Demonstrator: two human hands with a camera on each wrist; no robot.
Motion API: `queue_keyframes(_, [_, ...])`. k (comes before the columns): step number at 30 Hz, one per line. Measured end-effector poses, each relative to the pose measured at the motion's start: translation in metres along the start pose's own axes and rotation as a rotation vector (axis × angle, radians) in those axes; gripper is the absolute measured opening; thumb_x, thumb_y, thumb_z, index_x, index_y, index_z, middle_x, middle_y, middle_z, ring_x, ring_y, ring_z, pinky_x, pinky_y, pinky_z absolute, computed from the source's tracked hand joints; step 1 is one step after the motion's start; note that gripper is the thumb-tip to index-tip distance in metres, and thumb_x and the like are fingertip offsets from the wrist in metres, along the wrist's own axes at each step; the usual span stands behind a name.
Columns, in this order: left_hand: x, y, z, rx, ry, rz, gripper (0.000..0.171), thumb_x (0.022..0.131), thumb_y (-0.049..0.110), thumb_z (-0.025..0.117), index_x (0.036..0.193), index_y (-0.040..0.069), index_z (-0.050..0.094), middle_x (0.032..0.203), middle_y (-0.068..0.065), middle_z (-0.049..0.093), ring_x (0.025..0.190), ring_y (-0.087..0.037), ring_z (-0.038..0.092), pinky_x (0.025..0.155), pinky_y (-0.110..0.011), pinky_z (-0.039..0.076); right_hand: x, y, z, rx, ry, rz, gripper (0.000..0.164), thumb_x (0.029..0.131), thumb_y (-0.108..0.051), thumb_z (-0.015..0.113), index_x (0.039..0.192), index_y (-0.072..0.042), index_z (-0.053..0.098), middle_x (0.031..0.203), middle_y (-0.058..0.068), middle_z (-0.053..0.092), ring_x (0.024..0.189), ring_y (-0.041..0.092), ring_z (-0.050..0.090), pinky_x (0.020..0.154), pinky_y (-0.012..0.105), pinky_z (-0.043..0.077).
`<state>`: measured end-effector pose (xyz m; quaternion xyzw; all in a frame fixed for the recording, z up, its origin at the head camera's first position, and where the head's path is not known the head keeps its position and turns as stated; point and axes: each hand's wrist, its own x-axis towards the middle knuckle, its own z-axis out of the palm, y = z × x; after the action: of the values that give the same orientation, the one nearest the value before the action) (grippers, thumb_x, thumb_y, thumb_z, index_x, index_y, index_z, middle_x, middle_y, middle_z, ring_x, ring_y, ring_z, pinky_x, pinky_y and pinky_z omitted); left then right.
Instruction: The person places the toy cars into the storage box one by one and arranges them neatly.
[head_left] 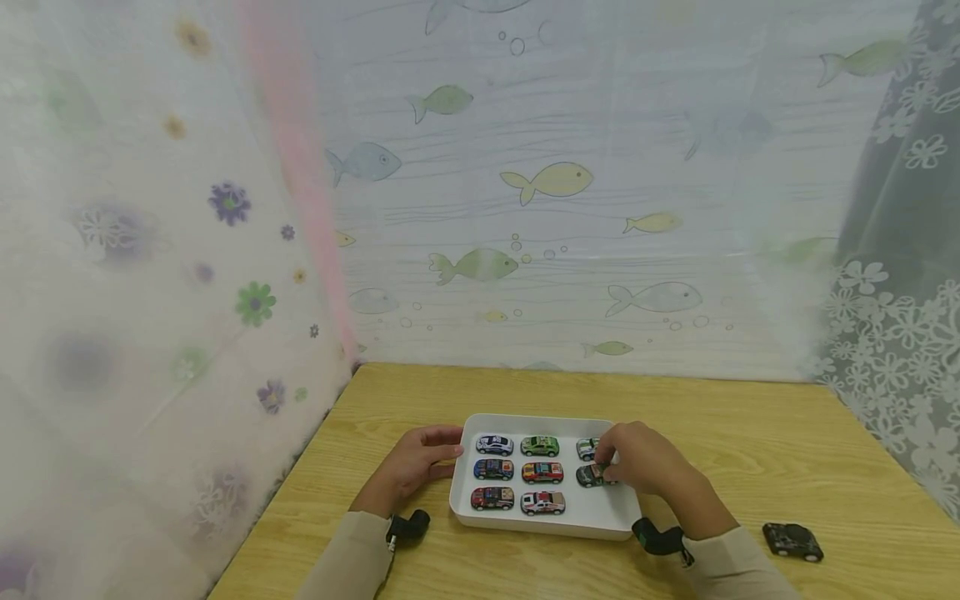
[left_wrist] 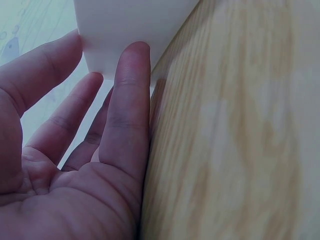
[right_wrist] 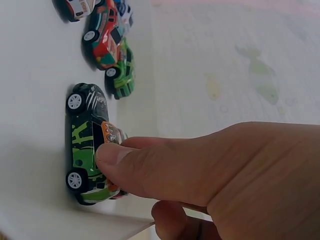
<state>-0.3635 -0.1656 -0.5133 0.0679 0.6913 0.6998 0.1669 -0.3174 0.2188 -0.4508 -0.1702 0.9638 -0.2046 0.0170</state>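
A shallow white tray (head_left: 540, 527) sits on the table with toy cars in rows. My left hand (head_left: 411, 467) is at its left end; in the left wrist view, extended fingers (left_wrist: 131, 95) touch the tray's outer wall. Over the right part of the tray, my right hand (head_left: 648, 462) pinches a black and green toy car (right_wrist: 84, 142), thumb on its upper side. The car stands on its wheels on the tray bottom. Just behind it is a white and green toy car (head_left: 587, 448), partly covered by the fingers.
Left and middle columns hold several more toy cars, among them a green car (head_left: 540, 446), a red and yellow car (head_left: 542, 472) and a white and red car (head_left: 543, 502). A black toy car (head_left: 792, 542) lies on the wooden table (head_left: 720, 417) beyond the right forearm. Patterned curtains surround the table.
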Motion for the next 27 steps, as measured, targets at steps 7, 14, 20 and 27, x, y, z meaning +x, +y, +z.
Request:
queue_keyframes(7, [0.001,0.001,0.0,-0.011,0.001,0.005,0.05,0.096,0.011,0.074,0.141,-0.002,0.059,0.14,-0.018,0.063,0.118,-0.023,0.068,0.096,-0.038,0.061,0.0,0.002,-0.004,-0.007,0.011,-0.02,0.014,0.081,-0.006,0.086,0.084,-0.017,0.079,0.088,-0.006,0.075,0.085,0.015,0.064,0.073,0.037,0.057])
queue_keyframes(14, [0.001,-0.001,-0.001,-0.004,-0.011,-0.001,0.05,0.097,0.013,0.074,0.142,-0.001,0.058,0.14,-0.018,0.063,0.118,-0.024,0.068,0.096,-0.039,0.061,-0.006,0.012,-0.019,0.025,0.036,-0.079,0.013,0.084,-0.011,0.085,0.096,-0.013,0.08,0.092,-0.005,0.075,0.091,0.016,0.067,0.075,0.036,0.057])
queue_keyframes(20, [0.001,0.0,-0.001,-0.006,-0.005,0.002,0.05,0.097,0.013,0.074,0.142,-0.001,0.059,0.14,-0.018,0.063,0.119,-0.024,0.068,0.096,-0.039,0.061,-0.019,0.023,-0.032,0.07,0.048,-0.104,0.012,0.089,-0.016,0.082,0.1,-0.014,0.08,0.094,-0.008,0.073,0.079,0.007,0.061,0.063,0.024,0.052])
queue_keyframes(27, [0.0,0.001,0.0,-0.001,-0.006,0.003,0.049,0.097,0.012,0.074,0.142,-0.001,0.059,0.14,-0.019,0.062,0.118,-0.024,0.068,0.095,-0.04,0.061,-0.041,0.042,-0.044,0.045,0.07,-0.126,0.014,0.092,-0.023,0.079,0.105,-0.018,0.079,0.099,-0.01,0.074,0.078,0.002,0.06,0.064,0.023,0.053])
